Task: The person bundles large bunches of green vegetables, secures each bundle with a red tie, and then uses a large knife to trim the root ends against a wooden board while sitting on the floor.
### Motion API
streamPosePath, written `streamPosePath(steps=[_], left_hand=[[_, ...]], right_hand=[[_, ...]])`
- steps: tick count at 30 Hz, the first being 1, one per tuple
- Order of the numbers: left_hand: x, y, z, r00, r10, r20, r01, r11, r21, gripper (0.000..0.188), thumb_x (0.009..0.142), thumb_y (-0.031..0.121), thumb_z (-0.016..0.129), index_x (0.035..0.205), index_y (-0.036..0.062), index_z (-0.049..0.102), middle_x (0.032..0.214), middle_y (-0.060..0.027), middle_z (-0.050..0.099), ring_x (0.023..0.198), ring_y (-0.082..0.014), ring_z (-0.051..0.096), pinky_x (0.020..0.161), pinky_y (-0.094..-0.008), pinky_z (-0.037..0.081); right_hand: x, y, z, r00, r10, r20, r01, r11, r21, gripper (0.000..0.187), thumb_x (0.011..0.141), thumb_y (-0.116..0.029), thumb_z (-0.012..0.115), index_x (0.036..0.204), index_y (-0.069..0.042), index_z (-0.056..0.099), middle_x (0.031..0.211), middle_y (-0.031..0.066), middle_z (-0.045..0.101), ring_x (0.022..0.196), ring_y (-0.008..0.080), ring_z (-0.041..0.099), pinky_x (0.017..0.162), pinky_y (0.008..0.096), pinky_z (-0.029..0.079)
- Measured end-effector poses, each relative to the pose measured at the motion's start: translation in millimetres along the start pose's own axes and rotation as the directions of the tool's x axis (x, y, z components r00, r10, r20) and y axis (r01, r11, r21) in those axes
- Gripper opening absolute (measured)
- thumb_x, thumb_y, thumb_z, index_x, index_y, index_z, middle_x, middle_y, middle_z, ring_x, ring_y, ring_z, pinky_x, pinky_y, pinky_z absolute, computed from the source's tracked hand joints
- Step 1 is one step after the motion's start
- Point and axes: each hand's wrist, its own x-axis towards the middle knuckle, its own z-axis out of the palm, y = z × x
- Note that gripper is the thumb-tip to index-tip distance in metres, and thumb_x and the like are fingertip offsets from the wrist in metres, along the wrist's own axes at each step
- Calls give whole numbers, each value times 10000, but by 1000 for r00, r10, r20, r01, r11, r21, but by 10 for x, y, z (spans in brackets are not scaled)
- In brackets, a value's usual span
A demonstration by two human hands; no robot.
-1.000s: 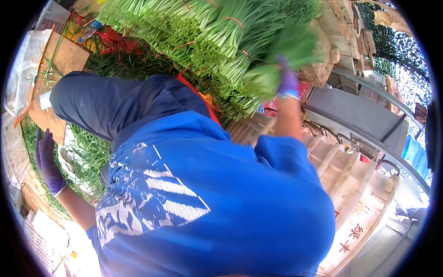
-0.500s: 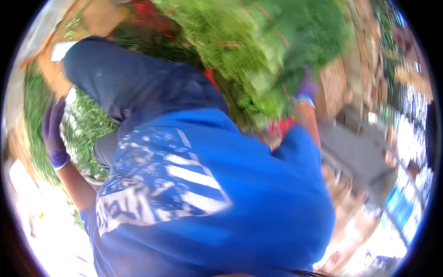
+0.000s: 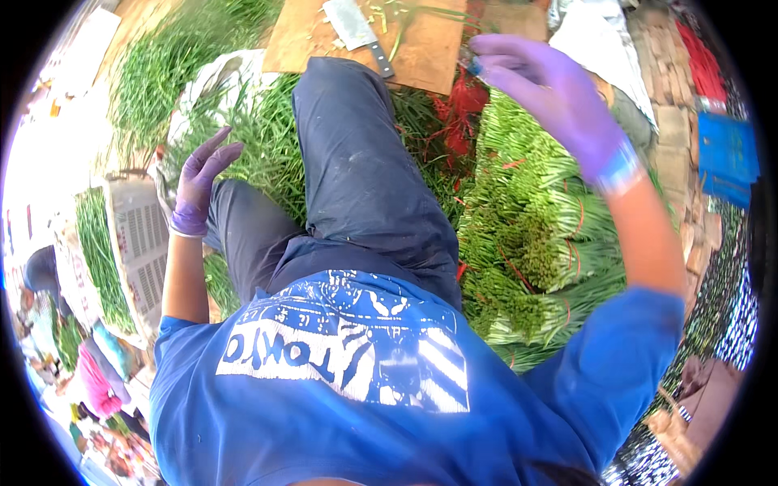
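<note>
My left hand (image 3: 207, 180), in a purple glove, is raised beside my left knee with its fingers apart and nothing in them, over loose long green stalks (image 3: 267, 134). My right hand (image 3: 559, 105), also gloved in purple, hovers at the far end of stacked green bundles (image 3: 527, 235) tied with thin red bands. Its fingers stretch left, the thumb apart. A small dark blue bit (image 3: 474, 66) shows at its fingertips; I cannot tell what it is. A cleaver (image 3: 352, 28) with a black handle lies on a wooden board (image 3: 438, 49) beyond my knees.
Red strands (image 3: 466, 105) hang between the board and the bundles. A pale crate (image 3: 138, 235) with greens stands at the left. Flattened brown cardboard (image 3: 673, 146) and a blue sheet-like thing (image 3: 725, 158) are on the right. A white sheet (image 3: 604, 49) lies near the back right.
The view has swung round, bringing the board and cleaver into sight. My right hand has moved from beside the bundles to above their far end. My left hand stays raised and empty.
</note>
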Motion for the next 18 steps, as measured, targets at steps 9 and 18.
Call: streamPosePath(steps=[9, 18], left_hand=[[-804, -270, -395, 912, -136, -386, 120, 991, -64, 406, 847, 147, 490, 1194, -54, 431, 1033, -136, 577, 975, -195, 550, 879, -295, 413], [-939, -614, -498, 803, -345, -487, 215, 928, -303, 361, 861, 174, 464, 1159, -29, 478, 1006, -133, 583, 944, -184, 565, 868, -287, 433]], right_hand=[[2231, 1429, 2096, 950, 293, -111, -308, 807, -505, 590, 696, -302, 614, 1178, -26, 417, 1109, 230, 497, 966, 335, 542, 827, 410, 437], [2433, 1689, 2149, 942, 314, -123, -336, 854, -396, 603, 743, -247, 559, 1237, -1, 316, 900, 235, 564, 833, 364, 582, 745, 412, 469]])
